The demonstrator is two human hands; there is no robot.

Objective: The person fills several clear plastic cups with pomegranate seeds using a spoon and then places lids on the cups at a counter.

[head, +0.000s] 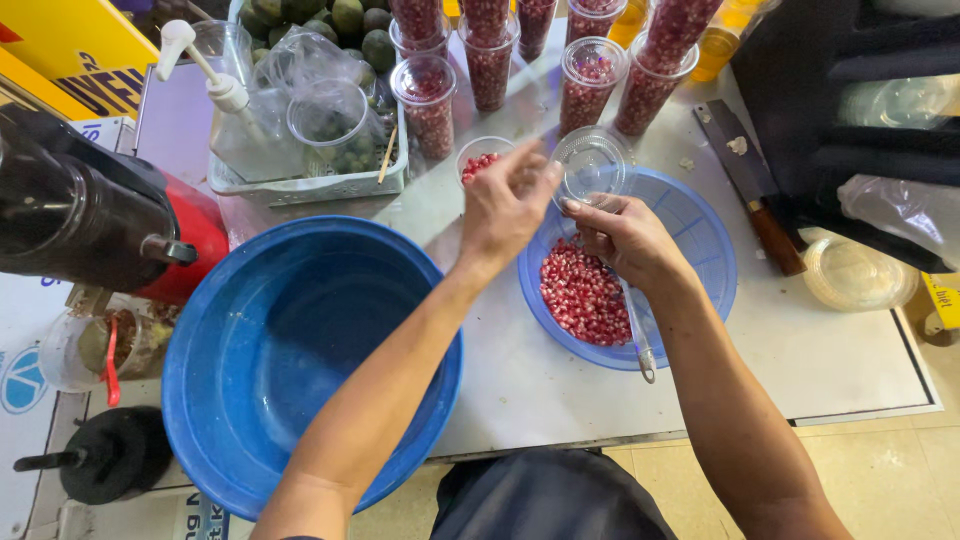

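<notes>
My left hand (508,205) reaches over the white table, its fingers pinching a clear plastic lid (592,163) at its left edge, just above a small clear cup (480,160) holding a few pomegranate seeds. My right hand (625,237) hovers over a blue perforated basket (705,240) with a heap of red pomegranate seeds (583,295). It grips a metal spoon whose handle (637,335) points back toward me, and its fingertips touch the lid's lower edge.
A big empty blue basin (260,350) sits at my left. Several lidded cups full of seeds (590,85) stand at the back. A cleaver (750,185) lies at right, a lid stack (850,272) beyond it. A tray with bags and avocados (320,130) is back left.
</notes>
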